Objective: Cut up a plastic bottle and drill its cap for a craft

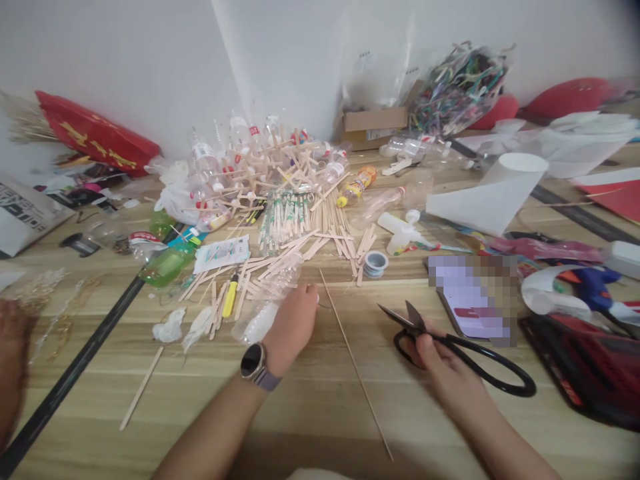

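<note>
The fingers of the right hand [450, 370] are clamped on the black handles of the scissors [419, 325], with the thumb on top near the pivot. The scissors lie across this hand: their long axis goes from a big handle loop, at the right of the fingers, to the two tips, which point to the left and slightly away from the person. The blades stand a little apart. The fingers of the left hand [295, 327] are bent down toward the table; I cannot tell if they are clamped on something. Just at the left of them lies a clear plastic bottle [257, 321].

Between the two hands a thin stick [353, 357] rests on the table. Its far end is near the left fingertips, and its near end comes toward the person, slanting right. Farther than the right fingers there is a phone [463, 320], and beyond the gap between the hands, a grey spool [376, 265].
</note>
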A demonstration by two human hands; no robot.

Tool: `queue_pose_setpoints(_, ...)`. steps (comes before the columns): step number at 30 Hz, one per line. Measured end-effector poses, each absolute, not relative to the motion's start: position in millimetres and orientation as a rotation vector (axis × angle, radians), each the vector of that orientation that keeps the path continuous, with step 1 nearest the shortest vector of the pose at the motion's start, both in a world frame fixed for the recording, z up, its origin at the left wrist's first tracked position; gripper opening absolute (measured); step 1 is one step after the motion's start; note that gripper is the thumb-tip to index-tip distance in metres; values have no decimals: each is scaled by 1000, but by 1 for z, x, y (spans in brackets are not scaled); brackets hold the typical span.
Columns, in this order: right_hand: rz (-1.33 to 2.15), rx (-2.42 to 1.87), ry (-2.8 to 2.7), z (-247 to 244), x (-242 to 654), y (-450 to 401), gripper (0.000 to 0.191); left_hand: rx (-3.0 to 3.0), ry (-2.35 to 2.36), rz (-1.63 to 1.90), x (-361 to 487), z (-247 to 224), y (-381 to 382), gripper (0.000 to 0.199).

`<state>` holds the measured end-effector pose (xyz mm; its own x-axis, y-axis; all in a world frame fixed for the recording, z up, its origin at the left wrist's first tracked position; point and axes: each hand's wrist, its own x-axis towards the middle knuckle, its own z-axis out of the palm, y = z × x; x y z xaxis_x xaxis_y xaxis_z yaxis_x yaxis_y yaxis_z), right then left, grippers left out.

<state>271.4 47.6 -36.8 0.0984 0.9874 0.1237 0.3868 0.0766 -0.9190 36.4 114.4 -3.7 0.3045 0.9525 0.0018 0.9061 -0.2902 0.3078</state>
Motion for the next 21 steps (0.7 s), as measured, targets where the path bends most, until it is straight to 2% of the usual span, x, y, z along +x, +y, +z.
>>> queue_pose_setpoints(5,727,-1477,-1410,-30,272,45,47,2222,1689,414,31,-1,117,13)
queue_pose_setpoints(9,750,-1452,-1392,-29,274,42,44,2004,1671,722,17,10,101,27)
queue_pose_setpoints(11,784,-1428,-1381,-32,274,40,46,1679,1498,935,13,13,88,31)
queue_pose_setpoints(13,828,-1409,-1387,-35,274,39,51,1497,1362,982,14,12,75,32)
queue_pose_setpoints(17,920,-1374,-1366,-26,276,39,58,1800,1239,839,41,0,56,29)
queue_pose_setpoints(19,884,-1391,-1450,-12,280,38,54,2040,1184,695,59,-9,52,32)
queue_pose_setpoints(21,781,-1486,-1592,4,286,35,48,2244,1129,601,72,-18,52,25)
